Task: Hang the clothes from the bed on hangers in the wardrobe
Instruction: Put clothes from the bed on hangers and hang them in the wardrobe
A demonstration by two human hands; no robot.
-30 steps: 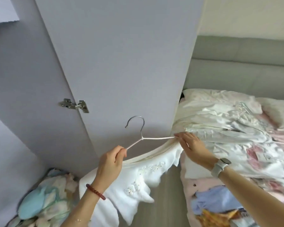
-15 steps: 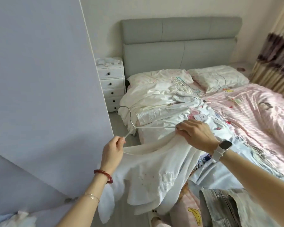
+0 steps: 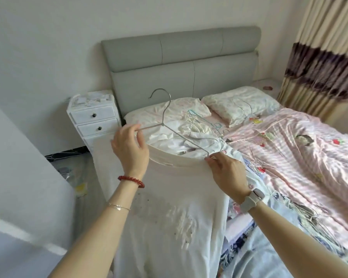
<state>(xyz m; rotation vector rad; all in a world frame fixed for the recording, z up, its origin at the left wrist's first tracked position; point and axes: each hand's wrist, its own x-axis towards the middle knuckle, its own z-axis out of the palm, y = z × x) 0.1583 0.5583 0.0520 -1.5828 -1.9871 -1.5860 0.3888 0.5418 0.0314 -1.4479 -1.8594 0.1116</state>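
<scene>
White cotton top with pale stitched decoration [image 3: 169, 207] hangs in front of the person, held up over the near edge of the pink striped bed [image 3: 289, 149]. Its neckline is being fitted onto a thin silver wire hanger [image 3: 165, 121]. Left hand [image 3: 131, 149] pinches the hanger's left arm; right hand [image 3: 227, 173] pinches fabric and the hanger's right tip together. A white bedside drawer unit [image 3: 94, 117] stands beyond.

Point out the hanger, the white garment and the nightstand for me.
hanger [image 3: 164, 115]: head view, on the wire neck below the hook.
white garment [image 3: 175, 197]: head view, on the front panel below the collar.
nightstand [image 3: 94, 115]: head view, on the top drawer front.
</scene>
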